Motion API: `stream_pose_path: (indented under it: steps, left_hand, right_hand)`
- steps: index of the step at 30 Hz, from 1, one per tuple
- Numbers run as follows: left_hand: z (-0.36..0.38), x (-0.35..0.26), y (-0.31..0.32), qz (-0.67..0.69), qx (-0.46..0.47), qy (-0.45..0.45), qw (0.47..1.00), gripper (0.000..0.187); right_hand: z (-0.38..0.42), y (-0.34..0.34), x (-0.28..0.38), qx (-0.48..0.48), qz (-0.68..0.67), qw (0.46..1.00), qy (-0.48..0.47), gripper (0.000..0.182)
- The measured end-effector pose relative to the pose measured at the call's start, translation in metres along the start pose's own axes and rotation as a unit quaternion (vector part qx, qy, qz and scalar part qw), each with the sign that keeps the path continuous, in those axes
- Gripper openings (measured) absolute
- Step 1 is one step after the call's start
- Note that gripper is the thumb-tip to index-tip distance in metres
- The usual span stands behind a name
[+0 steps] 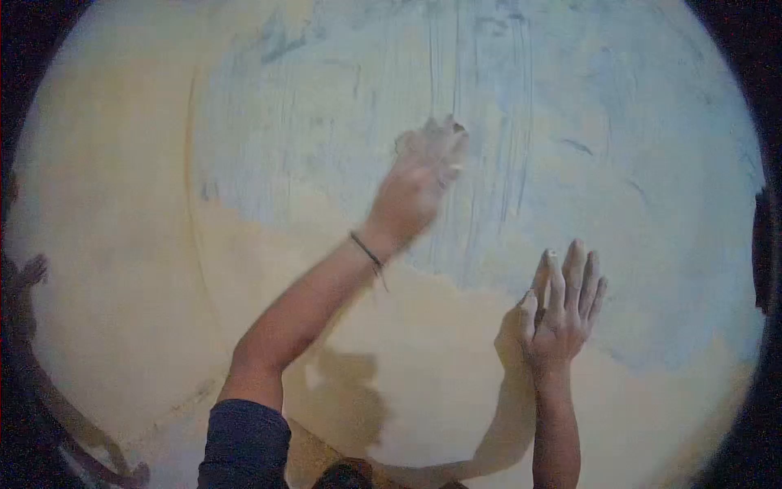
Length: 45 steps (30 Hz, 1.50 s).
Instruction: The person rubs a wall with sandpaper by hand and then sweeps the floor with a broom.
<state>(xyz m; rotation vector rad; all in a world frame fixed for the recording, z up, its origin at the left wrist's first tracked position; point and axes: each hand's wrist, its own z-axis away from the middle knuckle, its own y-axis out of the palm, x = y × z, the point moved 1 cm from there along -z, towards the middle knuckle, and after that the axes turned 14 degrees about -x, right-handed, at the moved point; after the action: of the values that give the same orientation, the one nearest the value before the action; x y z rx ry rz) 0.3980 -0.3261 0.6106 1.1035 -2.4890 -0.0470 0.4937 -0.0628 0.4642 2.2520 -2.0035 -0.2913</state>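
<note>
A pale wall [366, 310] fills the view, its upper part coated in a bluish-grey layer [326, 122] with vertical streaks. My left hand [423, 175], blurred by motion and dusted with pale material, is against the coated part near the upper middle. Its fingers are bent round something pale that I cannot make out, and a dark cord is tied at the wrist. Lower and to the right, my right hand [564, 306] lies on the wall near the coating's lower edge, fingers pointing up and spread, coated with pale residue, holding nothing.
Shadows of my head and arms fall on the lower wall. At the far left, a person's arm [57, 424] and a hand [32, 270] show dimly. A dark shape stands at the right edge. A faint vertical line runs down the wall's left part.
</note>
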Motion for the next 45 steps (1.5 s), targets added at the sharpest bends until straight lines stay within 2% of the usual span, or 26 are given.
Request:
stream_pose_path:
  steps: [1,2,4,6,8,9,11,13,14,16,18,21,23,25,28,30,31,32,33,34,36,37,38,39,41,45]
  left_hand:
    - [0.005,-0.002,-0.006,0.017,0.058,0.027,0.998,0.05]
    - [0.003,0.018,-0.01,0.021,0.004,-0.024,0.999,0.048]
    - [0.002,0.059,-0.03,0.053,-0.067,-0.268,0.96,0.047]
    - [0.012,0.087,-0.036,-0.064,-0.106,-0.334,0.935,0.048]
    - [0.008,0.061,0.013,-0.037,-0.135,-0.306,0.942,0.05]
    - [0.019,0.053,0.009,-0.068,-0.146,-0.281,0.946,0.053]
    - [0.008,-0.034,0.003,-0.032,-0.047,-0.033,0.998,0.05]
    - [-0.015,-0.099,-0.022,-0.03,0.062,0.065,0.995,0.051]
    - [-0.019,-0.082,-0.034,-0.041,0.068,0.061,0.995,0.051]
    - [-0.043,-0.019,-0.044,0.02,0.011,-0.029,0.999,0.049]
    - [-0.056,0.03,-0.063,-0.006,-0.089,-0.214,0.973,0.047]
    - [-0.057,0.019,-0.046,-0.08,-0.124,-0.208,0.967,0.047]
    - [-0.044,-0.05,-0.032,-0.026,-0.06,-0.043,0.997,0.046]
    - [-0.043,-0.118,-0.049,0.026,0.089,0.072,0.993,0.045]
    - [-0.067,-0.045,-0.058,0.007,0.076,0.05,0.996,0.044]
    - [-0.079,0.026,-0.079,-0.039,-0.039,-0.073,0.996,0.046]
    - [-0.092,0.049,-0.095,0.057,-0.107,-0.225,0.967,0.044]
    - [-0.084,0.091,-0.094,-0.162,-0.108,-0.173,0.965,0.041]
    - [-0.075,0.123,-0.084,-0.371,-0.107,-0.111,0.916,0.039]
    - [-0.081,0.109,-0.079,-0.368,-0.106,-0.111,0.917,0.039]
    - [-0.106,0.043,-0.063,-0.109,-0.095,-0.25,0.957,0.041]
    - [-0.107,-0.006,-0.046,-0.026,-0.091,-0.227,0.969,0.044]
    - [-0.109,-0.041,-0.03,-0.063,-0.081,0.018,0.995,0.045]
    - [-0.106,-0.094,-0.031,0.003,-0.039,0.089,0.995,0.049]
    - [-0.108,-0.146,-0.037,0.05,0.002,0.065,0.997,0.047]
    - [-0.148,-0.073,-0.046,0.049,-0.035,0.084,0.995,0.045]
  right_hand:
    - [0.003,0.0,-0.002,0.012,0.0,1.0,0.0,0.053]
    - [0.008,0.003,-0.006,0.024,0.003,1.0,-0.001,0.054]
    - [0.008,-0.003,-0.017,0.046,0.01,0.999,-0.008,0.055]
    - [0.011,-0.005,-0.024,0.063,0.012,0.998,-0.01,0.056]
    - [0.0,-0.023,-0.042,0.053,0.054,0.997,-0.025,0.057]
    - [0.002,-0.023,-0.032,0.056,0.034,0.998,-0.021,0.057]
    - [-0.003,-0.036,-0.021,0.043,0.038,0.998,-0.022,0.057]
    - [-0.011,-0.055,-0.012,0.043,0.035,0.998,-0.019,0.057]
    - [-0.012,-0.056,-0.007,0.053,0.027,0.998,-0.013,0.058]
    - [-0.016,-0.062,-0.006,0.055,0.025,0.998,-0.009,0.058]
    - [-0.013,-0.07,-0.008,0.062,0.027,0.998,0.001,0.058]
    - [-0.021,-0.075,-0.004,0.049,0.018,0.999,0.007,0.058]
    - [-0.024,-0.076,0.002,0.053,0.021,0.998,0.005,0.058]
    - [-0.026,-0.076,0.006,0.049,0.016,0.999,0.002,0.058]
    - [-0.027,-0.088,-0.002,0.058,0.02,0.998,0.003,0.057]
    - [-0.021,-0.094,-0.004,0.071,0.016,0.997,0.012,0.056]
    - [-0.021,-0.095,-0.006,0.067,0.023,0.997,-0.001,0.056]
    - [-0.021,-0.096,-0.008,0.061,0.032,0.998,-0.013,0.055]
    - [-0.023,-0.097,-0.006,0.058,0.037,0.998,-0.006,0.055]
    - [-0.025,-0.099,-0.001,0.065,0.05,0.997,-0.002,0.055]
    - [-0.03,-0.099,0.004,0.067,0.059,0.996,-0.004,0.055]
    - [-0.028,-0.099,0.004,0.062,0.061,0.996,-0.011,0.055]
    - [-0.028,-0.099,0.005,0.055,0.064,0.996,-0.016,0.056]
    - [-0.031,-0.1,0.008,0.053,0.064,0.996,-0.019,0.056]
    - [-0.035,-0.107,0.012,0.077,0.053,0.996,0.004,0.056]
    - [-0.034,-0.121,0.007,0.073,0.054,0.996,-0.007,0.051]
